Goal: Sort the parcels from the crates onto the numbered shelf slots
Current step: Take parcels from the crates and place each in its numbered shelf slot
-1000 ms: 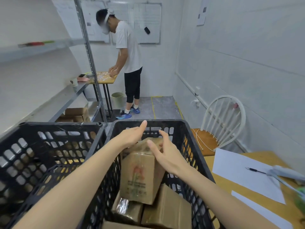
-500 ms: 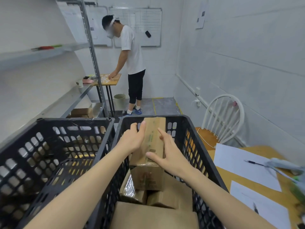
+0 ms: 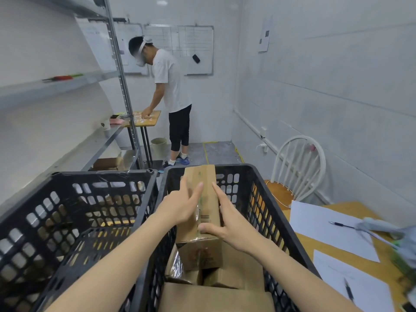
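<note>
Plainly, we are looking at an early stage of the sorting. At the bottom centre of the frame a large flat parcel [image 3: 216, 298] is lying in the right crate [image 3: 276, 221]. Just above it more parcels [image 3: 238, 271] are crowding the crate floor, so most of this load is waiting to be moved.

In the middle we are holding a long brown parcel [image 3: 202, 181] between both hands, over the others and within the crate. Our left hand [image 3: 180, 208] is pressing its left face with fingers straight and slightly spread. Our right hand [image 3: 231, 228] is pressing the right face with fingers straight and together, the thumb lying across the near top edge.

At lower left the left crate [image 3: 78, 194] is showing brown shapes through its lattice; whether they are parcels inside it we cannot tell. At mid left the metal shelf [image 3: 96, 147] is carrying a cup [image 3: 105, 124], and one cardboard box [image 3: 105, 164] is sitting on the level below. No slot numbers are showing legibly, so we are judging that placing this parcel, and nearly all the rest, is lying ahead.
</note>
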{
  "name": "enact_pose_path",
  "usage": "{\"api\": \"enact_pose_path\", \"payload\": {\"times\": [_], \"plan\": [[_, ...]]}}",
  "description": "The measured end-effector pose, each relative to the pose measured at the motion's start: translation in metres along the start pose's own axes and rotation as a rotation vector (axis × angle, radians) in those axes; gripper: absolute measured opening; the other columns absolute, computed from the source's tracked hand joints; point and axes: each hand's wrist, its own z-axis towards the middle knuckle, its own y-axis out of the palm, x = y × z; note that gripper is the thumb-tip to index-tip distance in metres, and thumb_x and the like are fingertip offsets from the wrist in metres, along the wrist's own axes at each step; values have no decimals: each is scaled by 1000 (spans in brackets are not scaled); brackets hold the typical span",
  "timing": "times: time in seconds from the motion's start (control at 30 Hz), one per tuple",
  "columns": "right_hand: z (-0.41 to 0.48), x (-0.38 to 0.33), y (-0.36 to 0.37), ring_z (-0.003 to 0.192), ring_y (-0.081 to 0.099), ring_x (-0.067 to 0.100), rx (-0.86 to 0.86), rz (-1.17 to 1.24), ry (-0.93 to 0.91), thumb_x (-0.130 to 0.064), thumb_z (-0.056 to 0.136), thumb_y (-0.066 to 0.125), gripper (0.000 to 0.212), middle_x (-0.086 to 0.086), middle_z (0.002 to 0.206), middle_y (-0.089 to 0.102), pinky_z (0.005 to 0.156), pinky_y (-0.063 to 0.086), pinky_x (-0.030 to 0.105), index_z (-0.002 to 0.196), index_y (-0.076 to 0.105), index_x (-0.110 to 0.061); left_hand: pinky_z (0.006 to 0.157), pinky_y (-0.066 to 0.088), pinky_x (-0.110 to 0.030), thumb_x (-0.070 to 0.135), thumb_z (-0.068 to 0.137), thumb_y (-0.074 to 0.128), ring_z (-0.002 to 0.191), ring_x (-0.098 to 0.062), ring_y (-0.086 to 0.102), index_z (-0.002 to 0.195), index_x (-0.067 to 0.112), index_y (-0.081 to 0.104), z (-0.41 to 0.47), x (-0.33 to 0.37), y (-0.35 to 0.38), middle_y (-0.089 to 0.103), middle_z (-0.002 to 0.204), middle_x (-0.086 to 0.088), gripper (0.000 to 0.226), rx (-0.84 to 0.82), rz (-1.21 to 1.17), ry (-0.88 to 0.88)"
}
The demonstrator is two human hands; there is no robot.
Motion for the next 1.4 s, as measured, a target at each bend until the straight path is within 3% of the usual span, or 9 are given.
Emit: {"api": "enact_pose_path", "payload": {"times": [0.17, 0.27, 0.4, 0.53, 0.63, 0.7, 0.83, 0.93, 1.4], "plan": [[3, 4, -2, 141, 35, 8, -30, 32, 13, -71, 72, 67, 109, -16, 160, 17, 114, 35, 41, 145, -13, -57, 119, 17, -49, 87, 74, 8, 149, -33, 11, 147, 46, -21, 0, -13, 7, 3, 163, -10, 89, -15, -31, 115], [1, 7, -9, 142, 28, 1, -58, 23, 23, -68, 74, 67, 109, -16, 159, 17, 117, 30, 34, 146, -13, -54, 121, 16, -44, 78, 85, 20, 149, -19, 12, 151, 39, -15, -2, -19, 13, 8, 163, -1, 84, 11, -173, 194], [3, 11, -26, 125, 29, -14, -112, -61, 49, -56, 80, 69, 106, -18, 140, 31, 105, 26, 5, 150, -11, -44, 117, 28, -38, 77, 89, 27, 141, -6, 31, 152, 40, -12, -5, -27, 22, 22, 159, 13, 83, -17, -272, 288], [9, 10, -35, 133, 38, 10, -104, -183, 84, -76, 79, 47, 98, -5, 149, 35, 111, 36, 35, 151, -10, -43, 121, 18, -39, 83, 85, 17, 145, -10, 23, 151, 42, -14, -8, -25, 36, 16, 158, 17, 83, -103, -346, 269], [13, 12, -36, 131, 41, 17, -70, -256, 144, -84, 78, 33, 96, 2, 149, 37, 106, 37, 34, 154, -2, -36, 123, 1, -41, 91, 71, 1, 147, -3, 12, 145, 49, -16, -9, -26, 43, 14, 157, 23, 87, -157, -433, 278], [16, 16, -34, 132, 42, 18, -55, -257, 156, -89, 75, 32, 97, 0, 150, 35, 106, 39, 39, 153, 0, -40, 120, -6, -33, 85, 76, -2, 147, -2, 11, 147, 44, -17, -9, -27, 43, 14, 153, 27, 82, -148, -392, 261], [18, 24, -26, 145, 25, 16, -76, -289, 174, -88, 74, 37, 101, -7, 160, 21, 114, 33, 44, 154, -1, -39, 122, 5, -43, 63, 96, 8, 147, -5, 13, 152, 35, -7, -7, -37, 43, 15, 157, 17, 65, -62, -297, 207], [19, 31, -24, 145, 25, 16, -58, -330, 191, -84, 77, 38, 99, -4, 159, 24, 114, 33, 41, 154, -1, -37, 122, 10, -41, 65, 94, 14, 148, -11, 11, 154, 29, -5, -8, -43, 47, 11, 162, 6, 73, -99, -240, 163], [21, 108, -21, 145, 19, 31, -24, -374, 521, -61, 92, 47, 86, 10, 158, 21, 117, 23, 46, 155, 1, -24, 120, 17, -42, 68, 94, 24, 149, -16, 14, 156, 25, -4, 25, -24, 101, 11, 163, 2, 80, -242, -152, 110]]}}
